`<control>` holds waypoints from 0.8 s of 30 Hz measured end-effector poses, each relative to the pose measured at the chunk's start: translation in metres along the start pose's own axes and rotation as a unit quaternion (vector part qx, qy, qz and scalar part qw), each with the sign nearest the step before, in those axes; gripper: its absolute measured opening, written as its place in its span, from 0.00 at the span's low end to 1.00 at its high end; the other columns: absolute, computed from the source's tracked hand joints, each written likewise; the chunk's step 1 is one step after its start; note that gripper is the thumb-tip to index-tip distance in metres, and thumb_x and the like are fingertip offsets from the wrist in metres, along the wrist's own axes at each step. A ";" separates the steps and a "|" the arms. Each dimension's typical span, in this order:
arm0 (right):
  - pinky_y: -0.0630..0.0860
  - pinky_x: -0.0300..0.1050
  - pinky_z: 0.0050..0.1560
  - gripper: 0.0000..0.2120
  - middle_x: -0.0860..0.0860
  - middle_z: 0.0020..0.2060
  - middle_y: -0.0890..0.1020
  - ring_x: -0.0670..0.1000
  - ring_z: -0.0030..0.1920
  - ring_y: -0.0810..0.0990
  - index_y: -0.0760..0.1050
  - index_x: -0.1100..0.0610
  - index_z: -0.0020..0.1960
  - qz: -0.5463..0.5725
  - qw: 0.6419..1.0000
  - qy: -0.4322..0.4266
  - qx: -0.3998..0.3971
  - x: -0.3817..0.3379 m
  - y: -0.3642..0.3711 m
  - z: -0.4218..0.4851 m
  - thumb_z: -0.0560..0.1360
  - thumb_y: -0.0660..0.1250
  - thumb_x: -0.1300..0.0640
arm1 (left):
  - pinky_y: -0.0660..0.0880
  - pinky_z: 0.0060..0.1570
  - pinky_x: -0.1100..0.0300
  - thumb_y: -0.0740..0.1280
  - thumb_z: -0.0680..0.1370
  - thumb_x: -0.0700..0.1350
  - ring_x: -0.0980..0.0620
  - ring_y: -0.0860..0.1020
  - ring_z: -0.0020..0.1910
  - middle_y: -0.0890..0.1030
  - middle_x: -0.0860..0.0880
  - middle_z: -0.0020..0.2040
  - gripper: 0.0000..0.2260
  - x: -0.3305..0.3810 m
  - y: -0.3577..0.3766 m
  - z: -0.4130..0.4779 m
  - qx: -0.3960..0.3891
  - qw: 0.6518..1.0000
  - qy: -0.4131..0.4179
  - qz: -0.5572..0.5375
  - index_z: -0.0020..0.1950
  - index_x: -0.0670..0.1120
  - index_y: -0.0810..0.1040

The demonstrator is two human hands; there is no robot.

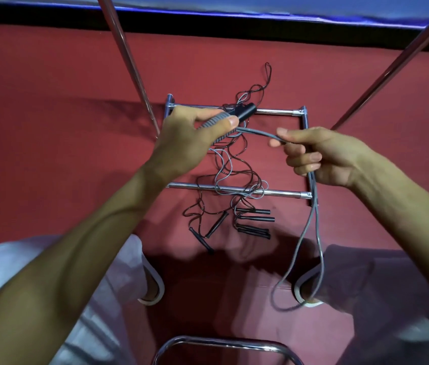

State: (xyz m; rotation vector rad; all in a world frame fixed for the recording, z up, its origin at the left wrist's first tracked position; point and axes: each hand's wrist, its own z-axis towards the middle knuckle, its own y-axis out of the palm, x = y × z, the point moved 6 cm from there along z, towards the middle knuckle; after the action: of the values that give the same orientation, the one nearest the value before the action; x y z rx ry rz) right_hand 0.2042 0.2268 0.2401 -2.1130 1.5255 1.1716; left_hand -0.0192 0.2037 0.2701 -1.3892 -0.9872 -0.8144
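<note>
My left hand (195, 138) grips the ribbed grey handles (214, 122) of a jump rope, whose black tip (246, 111) pokes out past my thumb. A doubled grey rope (256, 133) runs from the handles to my right hand (321, 154), which pinches it between thumb and fingers. Below that hand the rope (310, 233) hangs in a long loop down to the floor by my right foot. Both hands are held above the red carpet.
A chrome rack frame (281, 193) lies on the red carpet (50, 127), with tangled thin black and grey ropes (234, 175) and several black handles (254, 222) across it. Two slanted metal poles (131, 61) rise at left and right. A chrome chair edge (223, 343) sits near me.
</note>
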 end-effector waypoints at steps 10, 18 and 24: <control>0.62 0.43 0.29 0.09 0.46 0.24 0.69 0.45 0.26 0.62 0.77 0.57 0.45 -0.458 0.799 -0.351 0.166 -0.027 0.013 -0.021 0.77 0.75 0.54 | 0.59 0.24 0.68 0.72 0.78 0.58 0.55 0.66 0.23 0.69 0.52 0.30 0.10 -0.012 0.002 0.003 -0.052 0.989 -0.101 -0.095 0.51 0.54 0.88; 0.65 0.35 0.28 0.14 0.51 0.27 0.77 0.45 0.28 0.70 0.83 0.62 0.42 -0.225 0.943 -0.219 0.109 -0.022 0.002 -0.009 0.80 0.69 0.53 | 0.57 0.25 0.66 0.71 0.78 0.58 0.54 0.64 0.23 0.65 0.51 0.30 0.12 -0.010 0.001 0.004 -0.082 0.987 -0.094 -0.096 0.52 0.52 0.87; 0.48 0.34 0.23 0.16 0.43 0.24 0.59 0.42 0.27 0.50 0.72 0.52 0.33 0.095 0.988 0.115 -0.046 0.013 0.008 0.003 0.77 0.63 0.49 | 0.67 0.35 0.64 0.73 0.77 0.58 0.57 0.70 0.22 0.76 0.61 0.47 0.14 -0.010 0.004 0.006 -0.039 0.999 -0.022 0.026 0.58 0.53 0.86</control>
State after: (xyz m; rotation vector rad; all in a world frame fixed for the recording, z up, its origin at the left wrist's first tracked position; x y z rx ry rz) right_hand 0.1977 0.2167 0.2304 -2.2711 1.8413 1.1096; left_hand -0.0196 0.2089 0.2593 -1.4996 -0.9569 -0.7945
